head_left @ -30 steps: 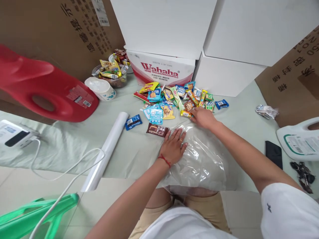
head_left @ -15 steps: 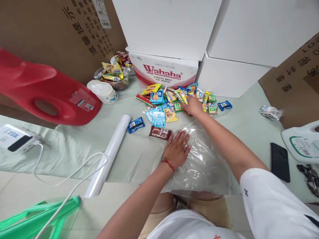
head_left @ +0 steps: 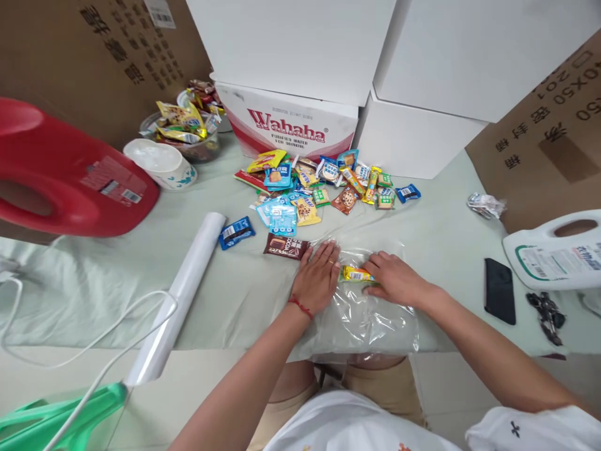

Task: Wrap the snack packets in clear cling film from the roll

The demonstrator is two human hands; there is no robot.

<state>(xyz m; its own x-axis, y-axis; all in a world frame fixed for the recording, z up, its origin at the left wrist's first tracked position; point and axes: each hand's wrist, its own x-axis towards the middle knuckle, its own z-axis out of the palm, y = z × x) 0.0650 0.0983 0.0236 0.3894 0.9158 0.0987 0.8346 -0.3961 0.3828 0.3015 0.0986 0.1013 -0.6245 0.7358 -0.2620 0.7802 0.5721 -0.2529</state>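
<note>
Clear plastic film (head_left: pixel 375 319) lies on the cloth-covered table in front of me. My left hand (head_left: pixel 315 275) rests flat on its left part, fingers stretched out, fingertips near a brown cocoa snack packet (head_left: pixel 285 246). On the film, my right hand (head_left: pixel 397 279) grips the right end of a small yellow snack packet (head_left: pixel 355 274); its fingers hide that end. Farther back is a loose heap of wrapped snacks, among them light-blue packets (head_left: pixel 283 217), a brown cookie packet (head_left: pixel 346 199) and a blue packet (head_left: pixel 407 193). Another blue packet (head_left: pixel 236 232) lies to the left.
A white roll (head_left: pixel 181 294) lies left, beside a white cable (head_left: pixel 159 307). Behind stand a red jug (head_left: pixel 94 181), a paper cup (head_left: pixel 162 166), a bowl of snacks (head_left: pixel 206 147) and a Wahaha box (head_left: pixel 286 125). On the right are a phone (head_left: pixel 499 291), keys (head_left: pixel 547 316) and a white jug (head_left: pixel 558 254).
My right hand has come back from the heap with the yellow packet and set it on the film. My left hand stays flat on the film. The view has shifted slightly.
</note>
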